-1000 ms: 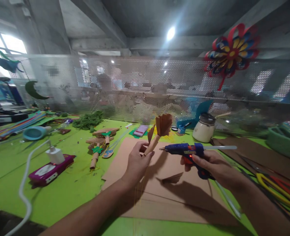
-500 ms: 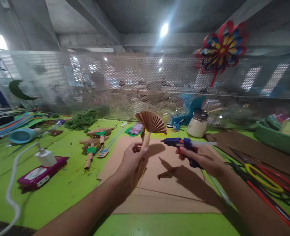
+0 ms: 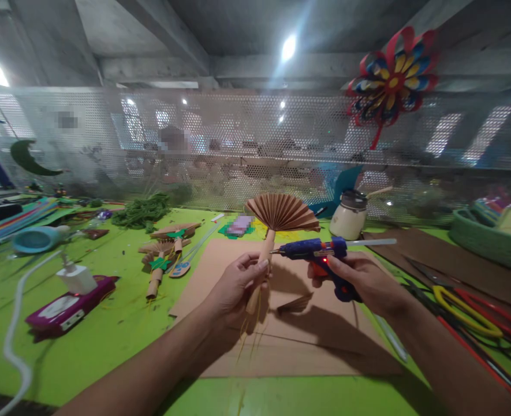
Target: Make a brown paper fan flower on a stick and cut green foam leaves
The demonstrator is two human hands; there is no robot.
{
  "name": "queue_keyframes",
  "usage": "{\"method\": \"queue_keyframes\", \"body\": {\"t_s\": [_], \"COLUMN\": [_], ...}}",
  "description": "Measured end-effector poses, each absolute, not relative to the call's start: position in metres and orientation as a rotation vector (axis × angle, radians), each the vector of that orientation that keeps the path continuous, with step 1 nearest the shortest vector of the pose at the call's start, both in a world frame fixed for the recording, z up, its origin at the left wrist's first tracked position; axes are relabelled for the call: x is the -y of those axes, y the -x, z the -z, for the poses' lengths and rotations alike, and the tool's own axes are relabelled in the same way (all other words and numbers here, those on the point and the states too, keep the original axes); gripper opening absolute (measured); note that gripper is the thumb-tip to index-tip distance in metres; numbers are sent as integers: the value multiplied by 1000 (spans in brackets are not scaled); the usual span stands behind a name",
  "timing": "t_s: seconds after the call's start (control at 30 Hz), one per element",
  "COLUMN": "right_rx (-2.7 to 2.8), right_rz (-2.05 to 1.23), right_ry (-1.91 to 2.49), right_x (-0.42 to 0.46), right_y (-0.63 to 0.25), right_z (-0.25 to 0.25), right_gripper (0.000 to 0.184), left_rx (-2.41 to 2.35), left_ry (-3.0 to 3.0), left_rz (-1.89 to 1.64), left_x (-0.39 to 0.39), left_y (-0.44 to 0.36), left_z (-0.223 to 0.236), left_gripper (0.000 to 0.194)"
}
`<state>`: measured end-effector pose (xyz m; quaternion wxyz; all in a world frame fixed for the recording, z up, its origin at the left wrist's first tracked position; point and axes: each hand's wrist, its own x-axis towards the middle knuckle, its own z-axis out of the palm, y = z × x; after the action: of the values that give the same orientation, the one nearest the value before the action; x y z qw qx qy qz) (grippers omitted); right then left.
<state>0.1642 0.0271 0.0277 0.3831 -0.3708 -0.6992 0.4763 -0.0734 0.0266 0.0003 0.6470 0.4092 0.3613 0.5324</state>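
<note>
My left hand (image 3: 242,283) is closed around the rolled brown handle of a pleated paper fan (image 3: 283,212), which spreads upward above it. Yellow strands hang from the lower end of the handle. In my right hand (image 3: 359,277) is a blue glue gun (image 3: 313,248), its clear glue stick jutting out at the back. The gun's nozzle points left, at or very close to the fan's handle. A small folded brown paper piece (image 3: 296,303) lies on the cardboard sheet (image 3: 220,358) under my hands.
Finished paper pieces with green stars (image 3: 159,264) lie to the left, near a purple power strip (image 3: 71,306). Scissors (image 3: 467,312) and brown sheets are at right. A jar (image 3: 349,216) and a green basket (image 3: 493,242) stand farther back.
The fan has shifted right and shows more of its spread. The glue gun has moved left relative to it, bringing its nozzle to the handle. Both hands keep their hold.
</note>
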Motion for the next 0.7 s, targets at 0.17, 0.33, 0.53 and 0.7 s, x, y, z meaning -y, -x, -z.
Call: {"method": "queue_keyframes", "body": {"t_s": [0.17, 0.33, 0.53, 0.7], "right_rx": [1788, 1803, 1792, 1804], "right_rz": [-1224, -1225, -1213, -1201], "right_ry": [939, 939, 950, 979], "right_x": [-27, -28, -28, -28], "right_y": [-163, -161, -160, -158], "right_z": [-27, -27, -27, -26], "right_gripper": [42, 42, 42, 44], "left_rx": [-816, -834, -871, -912], "left_ry": [-934, -966, -944, -936], "left_rz": [-1222, -1214, -1240, -1230], "left_x": [-26, -24, -21, -22], "left_y": [73, 73, 72, 72], "left_z": [0, -2, -5, -5], "left_gripper": [33, 31, 39, 39]}}
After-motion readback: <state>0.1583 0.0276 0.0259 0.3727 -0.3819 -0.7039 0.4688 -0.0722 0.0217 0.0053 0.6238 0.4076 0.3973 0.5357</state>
